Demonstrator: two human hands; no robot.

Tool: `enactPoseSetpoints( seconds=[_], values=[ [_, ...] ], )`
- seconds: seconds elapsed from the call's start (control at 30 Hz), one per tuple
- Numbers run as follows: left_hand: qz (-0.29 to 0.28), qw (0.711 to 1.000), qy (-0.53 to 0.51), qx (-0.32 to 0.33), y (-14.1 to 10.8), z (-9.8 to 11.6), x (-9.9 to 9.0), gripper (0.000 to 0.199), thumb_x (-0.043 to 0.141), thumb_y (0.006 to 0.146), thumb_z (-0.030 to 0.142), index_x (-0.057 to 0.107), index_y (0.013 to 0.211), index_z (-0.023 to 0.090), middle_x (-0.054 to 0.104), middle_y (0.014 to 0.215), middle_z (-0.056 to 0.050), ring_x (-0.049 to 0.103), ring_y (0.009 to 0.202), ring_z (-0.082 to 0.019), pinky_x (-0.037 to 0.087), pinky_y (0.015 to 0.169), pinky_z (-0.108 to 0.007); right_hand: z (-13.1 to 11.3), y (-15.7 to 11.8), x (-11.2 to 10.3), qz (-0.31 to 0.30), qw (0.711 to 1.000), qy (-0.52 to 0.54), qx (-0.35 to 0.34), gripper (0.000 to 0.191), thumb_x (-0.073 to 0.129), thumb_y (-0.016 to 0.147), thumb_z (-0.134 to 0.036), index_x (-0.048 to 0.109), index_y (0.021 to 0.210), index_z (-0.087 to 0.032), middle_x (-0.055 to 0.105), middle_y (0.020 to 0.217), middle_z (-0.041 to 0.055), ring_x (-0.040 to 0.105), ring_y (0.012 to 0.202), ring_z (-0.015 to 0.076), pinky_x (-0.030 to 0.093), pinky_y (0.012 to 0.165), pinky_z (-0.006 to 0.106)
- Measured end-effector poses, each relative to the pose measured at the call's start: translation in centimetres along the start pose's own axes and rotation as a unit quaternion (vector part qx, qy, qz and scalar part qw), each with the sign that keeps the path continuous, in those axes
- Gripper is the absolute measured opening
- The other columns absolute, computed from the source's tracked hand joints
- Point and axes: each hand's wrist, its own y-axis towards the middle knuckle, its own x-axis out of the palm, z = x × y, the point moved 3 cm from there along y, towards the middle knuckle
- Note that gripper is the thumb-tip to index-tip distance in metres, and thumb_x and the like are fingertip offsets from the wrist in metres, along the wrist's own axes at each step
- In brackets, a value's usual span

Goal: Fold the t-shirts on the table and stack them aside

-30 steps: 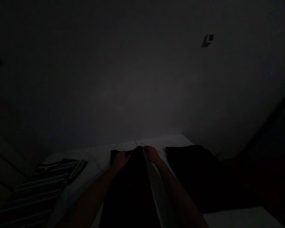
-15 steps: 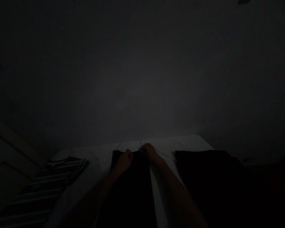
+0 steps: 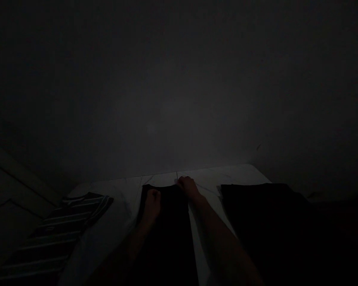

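Note:
A long black garment [image 3: 170, 230], folded narrow, lies lengthwise in front of me on a white marbled table [image 3: 119, 206]. Its far edge dips in a curve like a neckline. My right hand [image 3: 188, 186] is at the far right corner with its fingers closed on the fabric. Over the left part, just below the far edge, my left hand [image 3: 153, 200] has its fingers curled together. Darkness hides whether cloth is pinched in them.
A striped T-shirt [image 3: 62, 226] lies flat on the left. On the right is a large black cloth or garment stack [image 3: 262, 222], its details lost in the dark. A grey wall [image 3: 173, 99] rises behind the table's far edge.
My left hand has moved slightly left and toward me, away from the neckline edge. My right hand stays at the far right corner. The view has shifted slightly.

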Motion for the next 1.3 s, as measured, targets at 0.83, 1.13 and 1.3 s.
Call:
enactPoseSetpoints(
  seconds=[0.83,1.13,1.3],
  values=[
    [-0.119,0.857,0.422,0.269,-1.5,-0.3,-0.2,0.053,0.034,0.105,0.041,0.039,0.155,0.021,0.032,0.164,-0.014,0.027,0.152,-0.034,0.025,0.119,-0.064,-2.1,-0.1,-1.9,-0.029,0.997,-0.075,-0.013,0.031,0.045,0.1,-0.026,0.075,0.105,-0.02,0.075,0.106,0.0123,0.066,0.101,0.025,0.044,0.088,0.033],
    [-0.141,0.855,0.447,0.223,-0.1,-4.1,-2.0,0.061,0.034,0.103,0.056,0.039,0.155,0.025,0.031,0.164,-0.014,0.023,0.153,-0.036,0.022,0.12,-0.062,-4.7,-1.0,-1.6,-0.074,0.991,-0.102,-0.039,0.024,0.059,0.094,-0.029,0.075,0.105,-0.014,0.073,0.108,0.0209,0.067,0.104,0.0324,0.049,0.087,0.039],
    [-0.124,0.857,0.439,0.239,1.3,-4.9,-3.6,0.059,0.037,0.103,0.054,0.04,0.154,0.026,0.034,0.163,-0.013,0.025,0.152,-0.034,0.02,0.12,-0.062,-7.0,-1.9,2.1,-0.086,0.99,-0.084,-0.078,0.048,0.051,0.1,-0.044,0.062,0.133,-0.011,0.062,0.138,0.0219,0.057,0.129,0.0318,0.043,0.105,0.04]
  ],
)
